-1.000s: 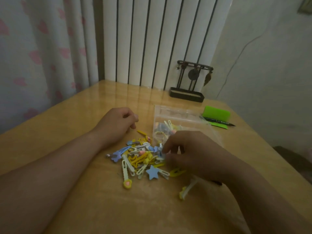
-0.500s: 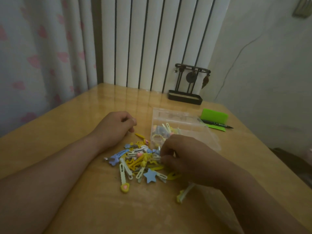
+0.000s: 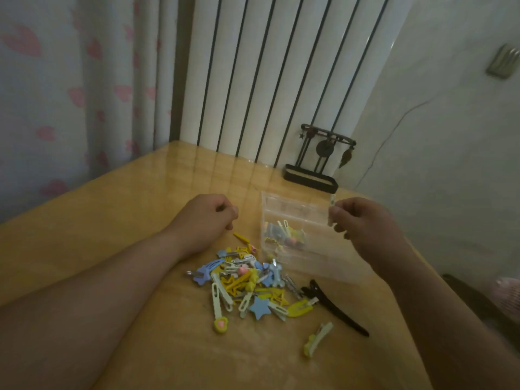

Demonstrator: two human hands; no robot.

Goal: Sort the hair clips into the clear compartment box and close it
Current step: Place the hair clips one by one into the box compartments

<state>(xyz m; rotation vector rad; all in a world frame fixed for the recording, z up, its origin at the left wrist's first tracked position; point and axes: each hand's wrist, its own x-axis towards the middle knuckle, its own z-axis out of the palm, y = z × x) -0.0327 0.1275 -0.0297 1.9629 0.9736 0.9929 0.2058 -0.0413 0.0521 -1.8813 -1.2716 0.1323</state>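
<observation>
A pile of small hair clips (image 3: pixel 247 280), yellow, blue and pale green, lies on the wooden table (image 3: pixel 112 209). Behind it to the right stands the clear compartment box (image 3: pixel 298 209), open, with several clips in one compartment. My right hand (image 3: pixel 363 223) hovers over the box's right side, pinching a small pale clip (image 3: pixel 332 202) upright between its fingertips. My left hand (image 3: pixel 208 218) rests on the table left of the box, its fingers curled shut. A long black clip (image 3: pixel 334 306) and a pale green clip (image 3: pixel 316 339) lie apart from the pile.
A black jewellery stand (image 3: pixel 312 175) sits at the table's back edge, against the white radiator (image 3: pixel 267 80). A curtain with pink hearts (image 3: pixel 56 94) hangs on the left. The table's right edge runs close past my right forearm.
My right hand has lifted off the pile with a small pale clip and moved up and right over the box, uncovering the black clip. My left hand stays put.
</observation>
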